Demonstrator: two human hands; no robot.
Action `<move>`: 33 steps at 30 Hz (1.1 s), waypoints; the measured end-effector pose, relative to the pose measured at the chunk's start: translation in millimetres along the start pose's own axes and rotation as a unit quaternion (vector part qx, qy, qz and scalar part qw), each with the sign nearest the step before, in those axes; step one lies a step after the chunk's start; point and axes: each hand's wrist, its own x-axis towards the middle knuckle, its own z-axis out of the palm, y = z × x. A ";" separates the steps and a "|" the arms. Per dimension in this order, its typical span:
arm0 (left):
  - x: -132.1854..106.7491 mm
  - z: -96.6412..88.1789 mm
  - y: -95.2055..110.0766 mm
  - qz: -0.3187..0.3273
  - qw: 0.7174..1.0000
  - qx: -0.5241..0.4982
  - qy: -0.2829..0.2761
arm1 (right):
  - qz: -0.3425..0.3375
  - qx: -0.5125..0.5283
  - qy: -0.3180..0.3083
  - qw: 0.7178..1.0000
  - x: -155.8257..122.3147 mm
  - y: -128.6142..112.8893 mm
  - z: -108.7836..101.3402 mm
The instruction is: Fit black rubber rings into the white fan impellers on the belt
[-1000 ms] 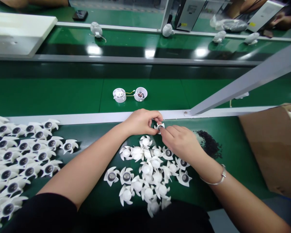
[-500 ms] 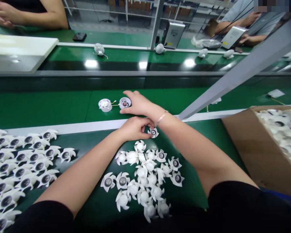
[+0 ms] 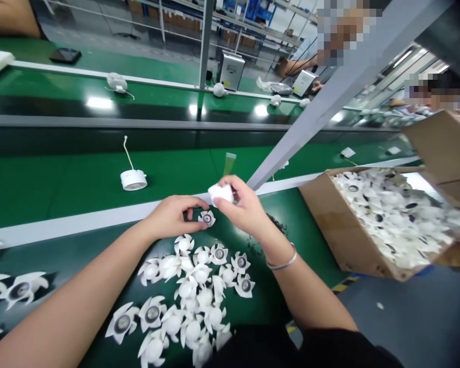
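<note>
My right hand is closed around a white round housing, held just above the bench near the belt's edge. A blurred yellow-green strip, perhaps its wire, rises behind it. Close by on the left, my left hand pinches a small white fan wheel with a dark hub ring facing up. Below my hands lies a loose heap of white fan wheels, some hub up, some dome up. Another white housing with a pale wire sits on the green belt.
A cardboard box full of white fan wheels stands at the right. Small dark bits lie beside my right wrist. A slanted grey post rises near my right hand. More fan wheels lie at the left. Co-workers sit across the belts.
My right hand has taken one of the two housings from the belt and brought it back beside my left hand. The left hand keeps its fan wheel. The view has swung right.
</note>
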 end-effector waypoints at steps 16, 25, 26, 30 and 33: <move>3.7 -1.2 -6.0 -0.053 0.989 -0.125 0.053 | -0.161 -0.096 -0.059 0.981 -36.8 26.6 18.2; 11.5 -0.5 -6.0 -0.119 0.982 -0.142 -0.016 | -0.098 -0.078 -0.046 0.991 -40.6 36.1 27.3; 12.2 -0.5 -4.6 -0.121 0.982 -0.144 -0.020 | -0.094 -0.083 -0.043 0.991 -42.4 37.1 29.0; 13.5 -2.0 4.0 -0.126 0.979 -0.157 -0.019 | -0.083 -0.045 -0.021 0.995 -46.4 42.7 33.8; 13.8 -3.9 9.7 -0.136 0.974 -0.181 -0.019 | -0.094 -0.016 -0.004 0.995 -45.2 45.4 34.7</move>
